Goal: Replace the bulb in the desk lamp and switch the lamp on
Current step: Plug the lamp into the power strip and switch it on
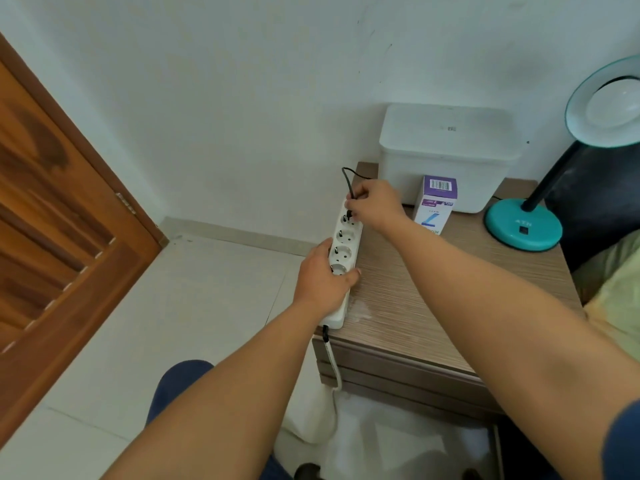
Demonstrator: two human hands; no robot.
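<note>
Both hands work at a white power strip (343, 261) lying along the left edge of a wooden bedside table (450, 271): the left hand (323, 278) clamps the strip's near end while the right hand (375, 202) pinches a black plug (349, 213) at the farthest socket. Whether the plug is going in or coming out cannot be told. Well to the right stands the teal desk lamp (523, 225), a bulb (613, 105) visible in its shade, with a bulb box (434, 204) between. Its base switch likely waits next.
</note>
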